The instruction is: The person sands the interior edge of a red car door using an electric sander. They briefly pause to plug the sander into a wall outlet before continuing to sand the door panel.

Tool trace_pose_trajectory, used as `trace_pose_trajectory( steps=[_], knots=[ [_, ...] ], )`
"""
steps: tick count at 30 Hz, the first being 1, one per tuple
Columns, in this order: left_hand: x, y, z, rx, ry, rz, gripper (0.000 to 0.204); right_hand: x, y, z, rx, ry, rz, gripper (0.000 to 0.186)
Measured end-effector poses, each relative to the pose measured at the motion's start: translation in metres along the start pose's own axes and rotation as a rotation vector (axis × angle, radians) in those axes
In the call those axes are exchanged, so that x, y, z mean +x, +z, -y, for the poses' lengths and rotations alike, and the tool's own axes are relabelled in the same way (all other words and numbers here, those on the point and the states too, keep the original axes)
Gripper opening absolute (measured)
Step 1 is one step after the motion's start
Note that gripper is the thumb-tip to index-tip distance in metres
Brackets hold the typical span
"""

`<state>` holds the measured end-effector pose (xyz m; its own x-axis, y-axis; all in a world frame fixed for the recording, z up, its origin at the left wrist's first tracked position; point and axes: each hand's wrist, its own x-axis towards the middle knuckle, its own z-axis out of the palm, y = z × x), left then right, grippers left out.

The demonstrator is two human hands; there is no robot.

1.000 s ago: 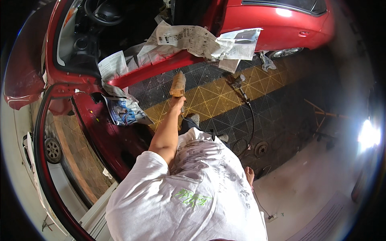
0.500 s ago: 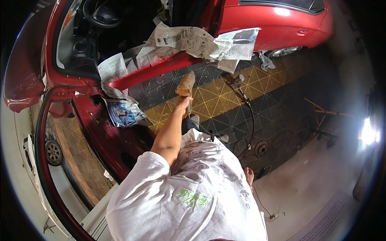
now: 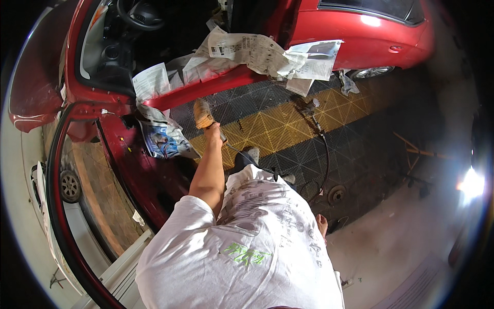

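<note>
My left hand (image 3: 212,133) is closed round the handle of a tan, grimy heat gun (image 3: 203,114). A dark cord trails from its handle toward my body. The gun's wide front is close to the red door sill (image 3: 193,93) of the car, over the floor tiles. Newspaper sheets (image 3: 252,50) cover much of the sill, and a printed colour sheet (image 3: 164,140) hangs by the open front door (image 3: 116,134). At my right side hangs my right hand (image 3: 322,224), partly seen; how its fingers are held is hidden.
A spray gun (image 3: 312,107) on a dark hose (image 3: 327,159) is on the black and yellow tiles, to the right. Near it lies a round metal disc (image 3: 337,194). A bright lamp (image 3: 472,184) shines at the far right. The steering wheel (image 3: 140,16) shows inside the car.
My left hand has carried the heat gun to the left along the sill, and the gun now tilts left. The whole view has shifted slightly. My right hand still hangs at my side.
</note>
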<state>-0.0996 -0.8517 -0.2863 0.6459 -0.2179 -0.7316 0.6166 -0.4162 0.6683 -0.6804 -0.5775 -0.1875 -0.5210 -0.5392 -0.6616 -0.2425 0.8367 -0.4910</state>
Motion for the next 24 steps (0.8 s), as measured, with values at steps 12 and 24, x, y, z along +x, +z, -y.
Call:
trace_pose_trajectory(
  steps=[12,24],
  knots=[
    [0.007,-0.047,0.008,-0.237,0.281,-0.31,0.074,0.013,0.002,0.014,-0.029,-0.061,0.045,0.037],
    [0.047,-0.065,0.017,0.021,-0.091,-0.003,0.063,0.011,0.011,0.008,-0.025,-0.092,0.061,0.035]
  ],
)
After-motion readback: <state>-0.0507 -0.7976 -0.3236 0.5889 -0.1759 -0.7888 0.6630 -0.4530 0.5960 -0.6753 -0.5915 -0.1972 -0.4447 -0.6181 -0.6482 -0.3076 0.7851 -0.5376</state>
